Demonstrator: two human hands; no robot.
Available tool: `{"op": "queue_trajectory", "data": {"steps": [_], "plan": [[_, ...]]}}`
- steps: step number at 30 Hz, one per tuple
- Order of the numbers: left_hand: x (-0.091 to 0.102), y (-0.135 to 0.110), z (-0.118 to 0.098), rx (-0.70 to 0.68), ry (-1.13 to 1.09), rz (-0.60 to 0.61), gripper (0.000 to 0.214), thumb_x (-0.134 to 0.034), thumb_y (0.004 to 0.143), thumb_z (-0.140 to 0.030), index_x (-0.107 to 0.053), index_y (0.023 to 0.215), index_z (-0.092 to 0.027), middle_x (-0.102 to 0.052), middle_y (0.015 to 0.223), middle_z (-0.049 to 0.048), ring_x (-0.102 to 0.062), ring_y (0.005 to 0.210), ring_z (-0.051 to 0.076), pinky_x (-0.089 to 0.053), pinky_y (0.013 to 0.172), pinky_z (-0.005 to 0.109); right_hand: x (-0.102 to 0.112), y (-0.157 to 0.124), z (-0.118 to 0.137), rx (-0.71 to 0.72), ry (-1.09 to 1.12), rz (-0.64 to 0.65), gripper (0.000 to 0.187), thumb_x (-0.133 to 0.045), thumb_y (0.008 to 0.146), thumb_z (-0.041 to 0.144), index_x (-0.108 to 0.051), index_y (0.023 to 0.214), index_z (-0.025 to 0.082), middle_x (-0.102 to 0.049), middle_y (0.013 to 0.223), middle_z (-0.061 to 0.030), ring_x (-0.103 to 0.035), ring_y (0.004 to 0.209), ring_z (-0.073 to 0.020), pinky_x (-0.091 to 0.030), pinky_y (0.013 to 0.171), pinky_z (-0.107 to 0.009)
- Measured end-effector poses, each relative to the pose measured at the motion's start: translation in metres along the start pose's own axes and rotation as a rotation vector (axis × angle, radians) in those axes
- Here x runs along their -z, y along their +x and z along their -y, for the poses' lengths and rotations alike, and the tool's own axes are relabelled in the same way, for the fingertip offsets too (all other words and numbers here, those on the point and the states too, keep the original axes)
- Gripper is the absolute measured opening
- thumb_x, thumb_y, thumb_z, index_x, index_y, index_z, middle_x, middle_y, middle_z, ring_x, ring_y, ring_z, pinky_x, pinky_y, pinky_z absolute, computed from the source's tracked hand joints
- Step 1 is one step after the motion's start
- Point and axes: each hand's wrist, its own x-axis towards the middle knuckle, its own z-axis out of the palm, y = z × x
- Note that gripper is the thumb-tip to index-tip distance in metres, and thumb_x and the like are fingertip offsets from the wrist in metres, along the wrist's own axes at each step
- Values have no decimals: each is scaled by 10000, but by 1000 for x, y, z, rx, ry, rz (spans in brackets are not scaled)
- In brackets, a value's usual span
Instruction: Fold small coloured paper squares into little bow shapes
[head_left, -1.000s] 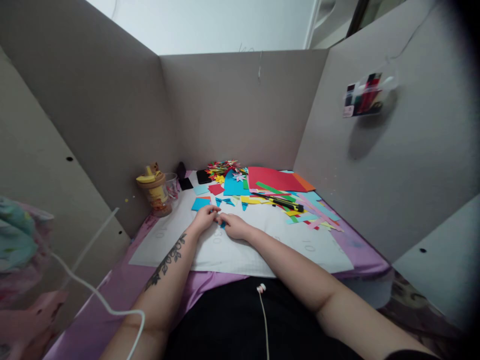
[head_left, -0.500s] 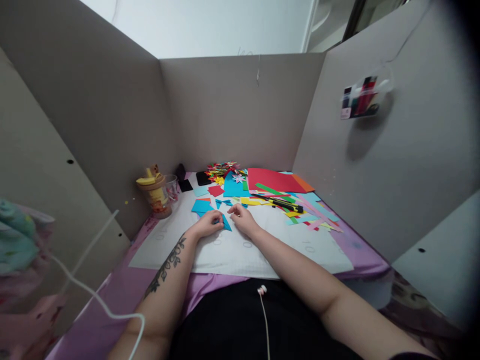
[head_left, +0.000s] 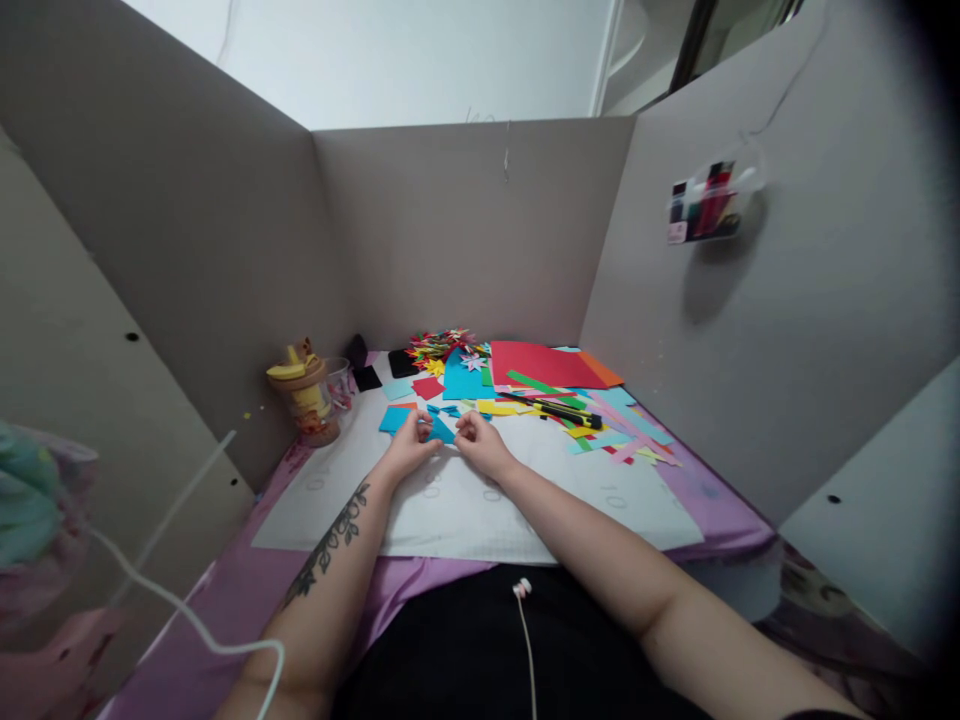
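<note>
While a pale cord (head_left: 528,635) is hanging down the front of my black top (head_left: 450,640) and a white cable (head_left: 195,618) is curving past my left arm, I am resting both forearms over a purple cloth (head_left: 412,580) and a white sheet (head_left: 465,520) with pencilled numbers. Over the middle of that sheet, my left hand (head_left: 412,446) is grasping a blue piece of paper (head_left: 441,430), which is lying between my hands. My right hand (head_left: 482,444) is curling its fingers at the paper's right corner; I cannot tell whether they are pinching it. Just behind my left hand, some blue squares (head_left: 392,420) are overlapping a bit of orange, and small blue folded pieces (head_left: 448,410) are lying beyond my fingers. To the right, a black-and-yellow cutter (head_left: 574,412) is resting among coloured strips (head_left: 637,435), while to the left a brown cup with a yellow lid (head_left: 306,400) is standing beside a clear cup (head_left: 340,380). Farther back, a red square (head_left: 428,388) is lying near a large red sheet (head_left: 536,365), and a heap of paper stars (head_left: 442,344) is sitting before the grey panel (head_left: 472,230). On the right-hand side panel (head_left: 795,300), a clear holder (head_left: 705,205) is hanging.
</note>
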Motion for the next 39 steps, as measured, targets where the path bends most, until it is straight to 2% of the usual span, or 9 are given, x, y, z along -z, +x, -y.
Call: {"op": "queue_trajectory", "data": {"steps": [4,10,16,21,23,25,28,31,39], "plan": [[-3,-2,-1,-3,14,51,419,-633,659,-232,-410,1012,-199,-483,675,-63,-495,595,84,-368,546,197,-1,-2,1,26,-33,11,154,-495,685,215,-451,831,192,-448,606,61,-444,559,-106,-363,551,-220],[-4,-1,-4,-28,162,-26,335,-613,662,-236,-437,944,-198,-320,549,-101,-356,490,65,-278,474,183,-4,-4,5,65,-92,35,131,-477,696,214,-442,820,198,-477,646,49,-466,588,-114,-371,573,-231],[-6,0,-8,-26,119,-88,316,-626,650,-267,-434,894,-208,-336,552,-96,-359,481,69,-273,473,188,-5,-6,9,81,-141,-47,122,-459,723,238,-433,837,204,-483,654,46,-480,594,-120,-382,591,-240],[-3,1,-2,-32,132,-151,336,-643,651,-283,-441,909,-209,-344,532,-100,-361,464,73,-272,462,193,5,-3,4,72,-145,-119,139,-465,724,239,-439,857,207,-485,658,45,-489,601,-124,-397,604,-244],[1,2,3,-39,176,-208,312,-623,680,-289,-456,931,-207,-394,540,-91,-386,473,82,-295,475,201,11,0,0,29,-145,-191,152,-475,717,227,-445,865,205,-499,670,40,-493,602,-125,-401,603,-247],[4,3,5,-79,263,-231,248,-611,696,-273,-492,901,-200,-474,587,-65,-440,519,95,-341,521,216,14,2,-3,34,-161,-189,144,-477,715,208,-465,858,201,-512,672,34,-501,610,-129,-409,614,-252],[4,3,5,-184,405,-200,100,-596,715,-246,-538,775,-190,-575,704,-22,-526,653,124,-394,634,242,11,2,-2,129,-217,-106,125,-461,721,172,-516,830,195,-550,722,11,-523,676,-141,-422,661,-266],[0,1,3,-222,501,-124,51,-575,738,-238,-552,753,-195,-615,761,-5,-555,715,146,-406,667,251,6,0,3,233,-267,-47,160,-454,714,123,-561,815,187,-569,793,-18,-530,782,-161,-429,733,-288],[-3,-3,0,-342,616,0,76,-521,754,-160,-555,813,-192,-625,862,33,-569,810,172,-433,720,266,9,0,0,240,-295,1,236,-475,707,68,-649,810,190,-539,868,-40,-515,924,-184,-403,877,-342]]}}
